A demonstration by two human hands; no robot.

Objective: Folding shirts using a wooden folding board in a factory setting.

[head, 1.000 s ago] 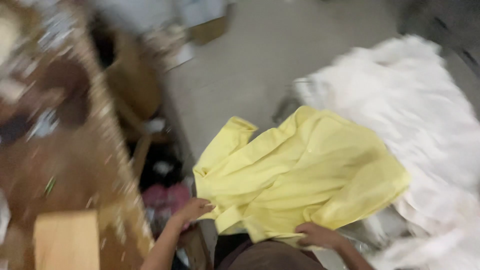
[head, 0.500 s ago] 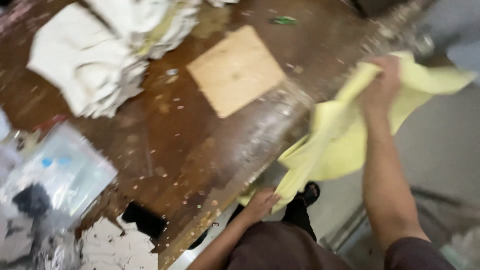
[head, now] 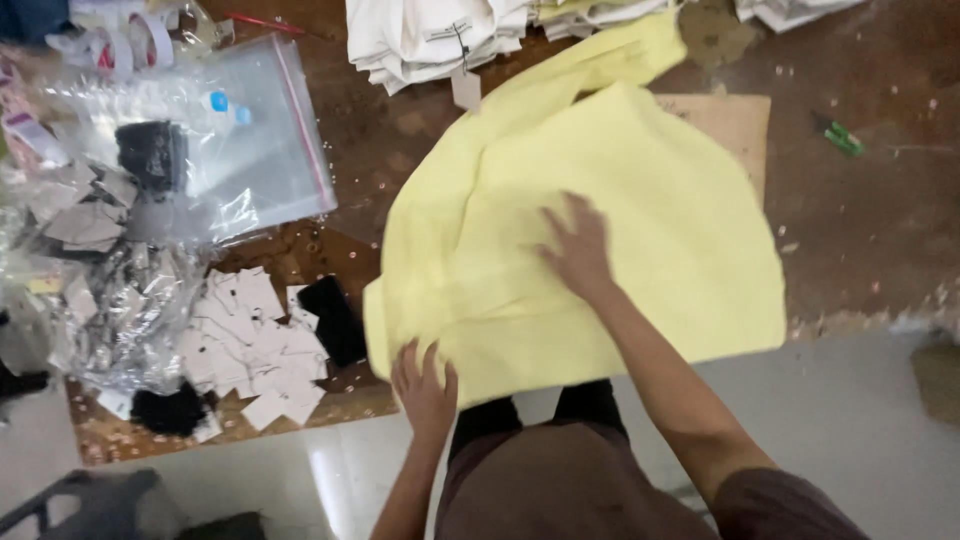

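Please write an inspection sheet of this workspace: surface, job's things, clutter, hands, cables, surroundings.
Surface: brown wooden table, worn and speckled with small bits.
Job's things: yellow garment spread flat, over a cardboard sheet.
Clutter: clear plastic bags, white paper tags, stack of white folded cloth, small green tool.
Hands: left hand on the garment's near edge; right hand flat on its middle.
Cables: nothing seen.
Surroundings: pale floor.
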